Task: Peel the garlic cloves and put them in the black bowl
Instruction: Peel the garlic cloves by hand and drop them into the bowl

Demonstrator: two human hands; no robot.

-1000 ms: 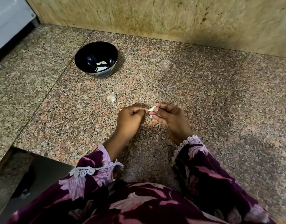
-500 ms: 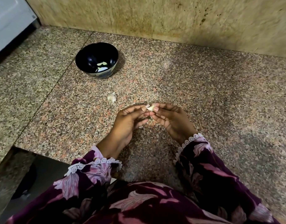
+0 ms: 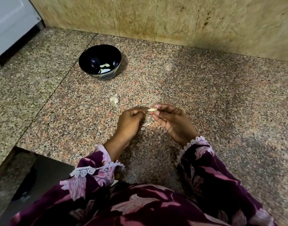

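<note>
A small pale garlic clove (image 3: 152,109) is pinched between the fingertips of my right hand (image 3: 171,121), just above the granite counter. My left hand (image 3: 129,122) is curled, its thumb and forefinger pinching at the clove's left tip. The black bowl (image 3: 91,60) stands far left of my hands and holds a few peeled cloves (image 3: 105,67). Another unpeeled garlic piece (image 3: 114,99) lies on the counter between the bowl and my hands. Bits of peel (image 3: 145,124) lie under my hands.
The speckled granite counter (image 3: 205,95) ends in a front edge at lower left (image 3: 42,148), with a drop to a dark floor. A stone wall (image 3: 156,18) backs the counter. A white appliance (image 3: 11,22) stands at the far left.
My left hand has curled tighter and drawn slightly left while still pinching the clove's tip. The right hand keeps holding the clove in about the same spot.
</note>
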